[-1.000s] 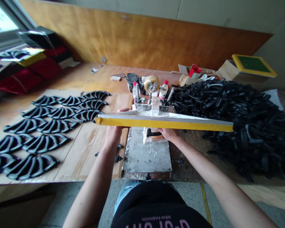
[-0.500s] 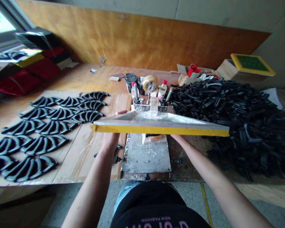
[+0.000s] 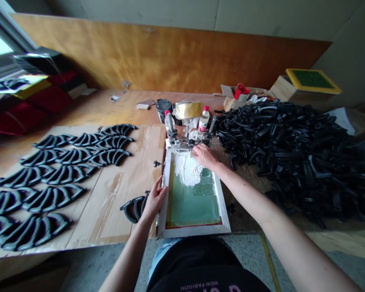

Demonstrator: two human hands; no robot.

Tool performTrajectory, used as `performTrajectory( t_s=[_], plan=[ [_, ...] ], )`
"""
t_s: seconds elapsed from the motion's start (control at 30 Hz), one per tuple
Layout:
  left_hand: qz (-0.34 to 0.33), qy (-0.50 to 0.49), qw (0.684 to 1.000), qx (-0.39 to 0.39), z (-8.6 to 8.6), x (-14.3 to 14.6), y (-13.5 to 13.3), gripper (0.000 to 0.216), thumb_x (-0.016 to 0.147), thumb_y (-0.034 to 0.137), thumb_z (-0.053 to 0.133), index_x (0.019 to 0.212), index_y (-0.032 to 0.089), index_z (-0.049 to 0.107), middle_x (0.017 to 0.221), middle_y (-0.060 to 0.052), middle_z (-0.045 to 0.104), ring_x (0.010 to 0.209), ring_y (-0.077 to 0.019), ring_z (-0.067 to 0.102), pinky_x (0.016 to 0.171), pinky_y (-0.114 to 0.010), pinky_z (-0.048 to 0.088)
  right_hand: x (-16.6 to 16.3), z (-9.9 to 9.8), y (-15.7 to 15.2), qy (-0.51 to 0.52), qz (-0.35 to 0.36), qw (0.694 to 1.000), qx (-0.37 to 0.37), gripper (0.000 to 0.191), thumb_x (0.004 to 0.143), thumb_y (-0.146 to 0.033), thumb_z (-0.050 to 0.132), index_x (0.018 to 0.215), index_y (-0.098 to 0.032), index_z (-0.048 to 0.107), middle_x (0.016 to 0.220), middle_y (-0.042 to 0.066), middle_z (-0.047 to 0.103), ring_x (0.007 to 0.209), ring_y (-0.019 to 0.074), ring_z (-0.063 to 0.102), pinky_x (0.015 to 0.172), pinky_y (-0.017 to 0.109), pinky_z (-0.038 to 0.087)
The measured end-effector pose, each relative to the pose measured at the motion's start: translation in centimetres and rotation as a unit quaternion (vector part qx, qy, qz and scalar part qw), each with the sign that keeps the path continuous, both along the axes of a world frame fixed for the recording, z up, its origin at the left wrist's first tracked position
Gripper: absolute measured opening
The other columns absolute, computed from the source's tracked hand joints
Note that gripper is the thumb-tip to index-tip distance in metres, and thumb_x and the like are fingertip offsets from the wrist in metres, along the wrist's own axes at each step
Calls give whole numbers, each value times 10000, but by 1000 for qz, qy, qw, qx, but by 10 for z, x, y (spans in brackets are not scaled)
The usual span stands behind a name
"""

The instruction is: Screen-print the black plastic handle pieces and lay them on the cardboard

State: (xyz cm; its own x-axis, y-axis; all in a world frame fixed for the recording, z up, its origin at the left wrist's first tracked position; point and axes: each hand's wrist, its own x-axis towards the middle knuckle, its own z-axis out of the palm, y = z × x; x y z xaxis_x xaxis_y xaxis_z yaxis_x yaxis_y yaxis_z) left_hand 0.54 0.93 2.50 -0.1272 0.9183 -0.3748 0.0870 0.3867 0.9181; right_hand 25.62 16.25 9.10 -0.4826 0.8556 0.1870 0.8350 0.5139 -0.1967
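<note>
A printing screen (image 3: 194,231) with a pale frame and green mesh lies flat on the bench in front of me. White ink (image 3: 185,170) is smeared over its far end. My right hand (image 3: 205,157) is closed on a pale squeegee (image 3: 194,153) at the far edge of the mesh. My left hand (image 3: 156,197) is curled over the frame's left edge. A black curved part (image 3: 133,207) lies just left of that hand, touching it or nearly so.
Rows of black curved parts (image 3: 61,172) lie on cardboard (image 3: 124,186) to the left. A big heap of the same parts (image 3: 292,150) fills the right. Bottles, a tape roll (image 3: 187,109) and a clamp stand behind the screen. A yellow-framed screen (image 3: 313,79) sits far right.
The screen, held up and tilted before, has swung down flat. My right hand moved from under it onto the squeegee at its far end. A black part now lies by my left hand.
</note>
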Motion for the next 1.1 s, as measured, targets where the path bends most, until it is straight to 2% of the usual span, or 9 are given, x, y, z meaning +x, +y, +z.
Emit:
performTrajectory(
  t_s=[0.1, 0.23, 0.3, 0.5, 0.6, 0.73, 0.93, 1.0, 1.1],
  plan=[
    [-5, 29, 1000, -1, -13, -1, 3, 846, 776, 613, 628, 1493, 220, 410, 828, -18, 675, 663, -159, 604, 611, -259, 460, 1, -9, -3, -45, -26, 998, -37, 143, 901, -252, 620, 1009, -163, 649, 1015, 103, 696, 972, 251, 620, 820, 328, 476],
    [-12, 60, 998, -7, -13, -2, 2, 758, 807, 598, 602, 1459, 237, 466, 861, -15, 670, 759, -177, 625, 706, -281, 473, 1, -18, -14, -71, -96, 992, -26, 155, 874, -142, 560, 1011, -135, 632, 987, 140, 698, 949, 260, 616, 768, 321, 451],
    [-9, 64, 998, -8, -11, -2, 2, 754, 806, 597, 602, 1452, 228, 478, 874, -19, 677, 764, -182, 627, 723, -289, 473, -3, -23, -27, -74, -83, 994, -25, 163, 853, -99, 538, 981, -132, 634, 959, 144, 693, 942, 259, 602, 753, 321, 445],
    [-7, 74, 997, -8, -9, -1, 2, 744, 807, 593, 605, 1437, 213, 498, 941, -52, 696, 841, -206, 649, 774, -308, 482, 5, -20, -68, -57, 191, 980, -4, 157, 844, -83, 520, 887, -162, 648, 902, 90, 674, 923, 228, 573, 715, 305, 425],
    [1, 66, 998, -4, -6, 0, 1, 746, 792, 595, 622, 1421, 208, 518, 921, -53, 700, 777, -195, 646, 714, -296, 487, 16, -12, -65, -36, 240, 970, -18, 97, 833, -112, 575, 836, -182, 641, 866, 55, 669, 887, 202, 575, 687, 284, 412],
    [10, 45, 999, 2, 1, 2, 0, 779, 766, 598, 641, 1417, 188, 515, 805, -21, 684, 621, -153, 603, 598, -261, 465, 15, -18, -61, -23, 186, 982, 21, 101, 853, -104, 564, 858, -170, 639, 881, 66, 660, 883, 204, 569, 678, 290, 413],
    [6, 40, 999, -8, 16, 5, -1, 795, 756, 594, 652, 1424, 188, 505, 758, -10, 677, 574, -143, 587, 544, -240, 442, 14, -23, -66, 6, 230, 973, 26, 58, 878, -175, 612, 893, -177, 668, 870, 57, 671, 895, 199, 593, 720, 283, 447],
    [3, 24, 1000, -13, 26, 5, -1, 824, 748, 601, 662, 1440, 191, 484, 779, -20, 690, 596, -155, 604, 549, -244, 451, 8, -11, -50, 24, 178, 984, 16, 122, 884, -248, 654, 991, -198, 687, 904, 45, 691, 889, 195, 614, 722, 278, 452],
    [-5, 11, 1000, -9, 48, 2, -2, 842, 750, 640, 649, 1452, 212, 470, 816, -29, 709, 638, -171, 625, 577, -257, 470, 2, 12, -13, 47, 63, 997, 16, 447, 855, -327, 715, 1285, -269, 613, 1041, 44, 708, 912, 202, 640, 749, 285, 463]
  ],
)
